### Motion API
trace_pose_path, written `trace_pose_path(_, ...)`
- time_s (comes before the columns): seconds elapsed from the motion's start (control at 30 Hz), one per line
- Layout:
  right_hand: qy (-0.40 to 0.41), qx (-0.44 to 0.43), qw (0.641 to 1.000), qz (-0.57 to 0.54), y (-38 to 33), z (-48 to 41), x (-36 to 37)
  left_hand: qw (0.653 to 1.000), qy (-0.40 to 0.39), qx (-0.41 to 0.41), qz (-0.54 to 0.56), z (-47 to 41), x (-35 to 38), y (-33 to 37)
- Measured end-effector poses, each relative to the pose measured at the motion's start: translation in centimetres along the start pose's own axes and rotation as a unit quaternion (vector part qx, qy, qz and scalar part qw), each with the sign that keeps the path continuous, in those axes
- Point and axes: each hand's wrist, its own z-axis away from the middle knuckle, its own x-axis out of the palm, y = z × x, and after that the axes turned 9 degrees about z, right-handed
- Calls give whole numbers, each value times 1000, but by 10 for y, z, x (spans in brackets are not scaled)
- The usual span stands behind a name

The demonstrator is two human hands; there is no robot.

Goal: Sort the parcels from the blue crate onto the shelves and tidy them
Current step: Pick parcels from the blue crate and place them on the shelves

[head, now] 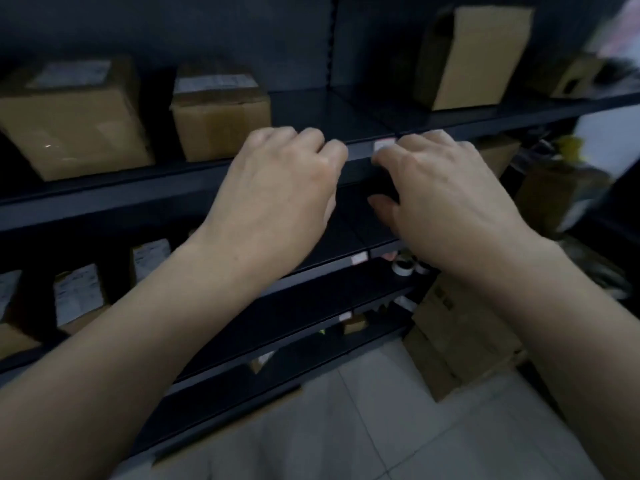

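Cardboard parcels [221,129], white labels [214,83] unreadable; left hand [280,181], right hand [450,199]: fingers [310,138] curled, grasp cannot tell.

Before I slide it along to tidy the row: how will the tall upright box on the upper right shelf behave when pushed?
The tall box stands on a narrow end, so a high push would probably tip it. Its faces look flat and uncreased, so likely stiff. Its left side looks dark, perhaps open, so it may be light.

Two hands [277,188] [450,202], four parcels [72,123] [218,119] [478,57] [568,77] on upper shelf [311,109]
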Motion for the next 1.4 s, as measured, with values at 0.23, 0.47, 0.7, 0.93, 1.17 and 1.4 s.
trace_pose_path(0.23,-30,173,981,79,13,59,-40,987,33,121,99,-18,-9,37)
trace_pose_path(0.47,-64,291,948,113,-31,108,-71,956,45,221,189,1,-23,48)
trace_pose_path(0.7,-133,411,887,162,-69,173,-102,898,41,326,294,31,-37,92)
trace_pose_path(0.93,-188,535,795,215,-99,265,-155,815,45,433,383,61,-74,182)
trace_pose_path(1.17,-219,636,700,241,-126,369,-210,717,38,538,442,111,-121,286)
trace_pose_path(1.4,-234,721,604,248,-158,498,-269,632,37,614,471,186,-180,398)
